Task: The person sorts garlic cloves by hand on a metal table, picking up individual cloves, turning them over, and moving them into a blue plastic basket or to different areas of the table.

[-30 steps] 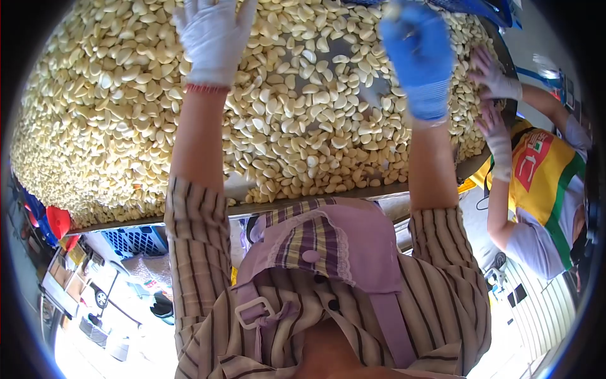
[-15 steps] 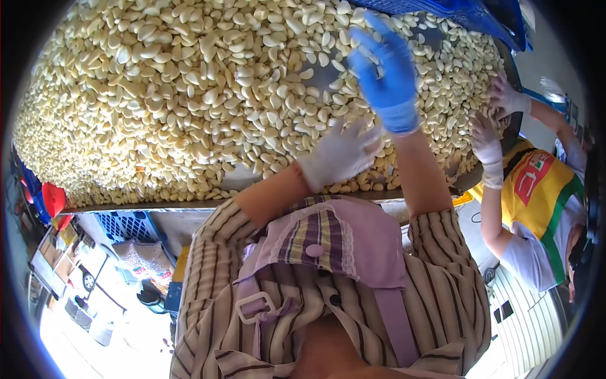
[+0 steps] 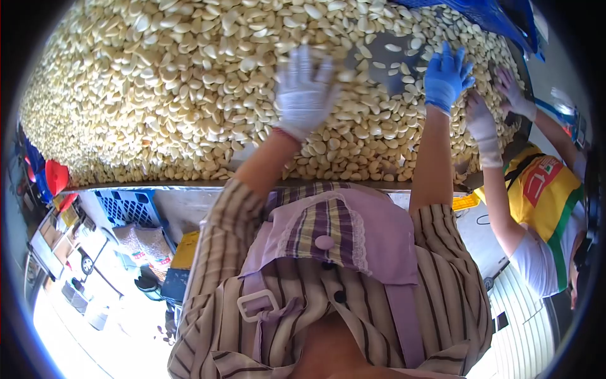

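Observation:
A thick layer of peeled garlic cloves [image 3: 189, 95] covers a broad metal table. My left hand [image 3: 305, 95], in a thin white glove, lies palm down over the cloves near the middle, fingers stretched out and a little blurred. My right hand [image 3: 447, 77] wears a blue glove and rests on cloves further right, its fingers spread. Between the two hands a bare grey patch of the table [image 3: 385, 54] shows, with a few loose cloves on it. Neither hand visibly grips a clove; the undersides of both are hidden.
At the right, a co-worker in a yellow apron [image 3: 536, 189] has two gloved hands [image 3: 483, 120] at the cloves, close to my right hand. A blue crate [image 3: 486, 19] stands at the far right edge. Below the table's front edge is another blue crate [image 3: 129, 208].
My left hand has moved forward and left across the cloves. My right hand has shifted right and slightly back, towards the co-worker's hands. The bare patch between them looks larger.

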Demonstrator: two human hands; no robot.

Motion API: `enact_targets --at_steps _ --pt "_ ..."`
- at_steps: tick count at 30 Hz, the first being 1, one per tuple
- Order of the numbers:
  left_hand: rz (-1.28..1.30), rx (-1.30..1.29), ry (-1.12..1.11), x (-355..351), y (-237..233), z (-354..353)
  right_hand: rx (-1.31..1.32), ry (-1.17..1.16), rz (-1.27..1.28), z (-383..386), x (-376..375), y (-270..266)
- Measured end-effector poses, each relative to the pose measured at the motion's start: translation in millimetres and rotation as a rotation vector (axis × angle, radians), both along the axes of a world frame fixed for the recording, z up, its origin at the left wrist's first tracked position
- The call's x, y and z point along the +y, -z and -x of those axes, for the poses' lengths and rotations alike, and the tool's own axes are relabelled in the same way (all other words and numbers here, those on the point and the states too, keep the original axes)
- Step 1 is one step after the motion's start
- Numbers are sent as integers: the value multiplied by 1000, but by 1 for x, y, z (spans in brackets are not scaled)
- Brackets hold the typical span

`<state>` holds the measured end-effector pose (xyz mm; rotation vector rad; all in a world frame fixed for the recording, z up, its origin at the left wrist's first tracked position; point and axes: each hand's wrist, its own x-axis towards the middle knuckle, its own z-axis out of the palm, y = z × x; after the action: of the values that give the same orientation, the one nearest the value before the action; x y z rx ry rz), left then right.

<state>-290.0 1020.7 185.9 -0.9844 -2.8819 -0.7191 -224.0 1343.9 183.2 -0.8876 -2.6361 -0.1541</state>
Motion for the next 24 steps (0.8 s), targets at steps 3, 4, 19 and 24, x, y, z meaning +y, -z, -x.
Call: enact_targets --at_steps 3,4,19,24 --pt "-78 -52 200 30 -11 -28 177 -134 183 7 -49 -35" --pt "-137 -66 285 32 -23 -32 267 -254 253 9 -65 -50" --pt "281 -21 209 42 -15 129 10 -578 551 67 -169 -20" --pt "322 -696 372 -3 -106 146 -193 -591 517 68 -168 -21"
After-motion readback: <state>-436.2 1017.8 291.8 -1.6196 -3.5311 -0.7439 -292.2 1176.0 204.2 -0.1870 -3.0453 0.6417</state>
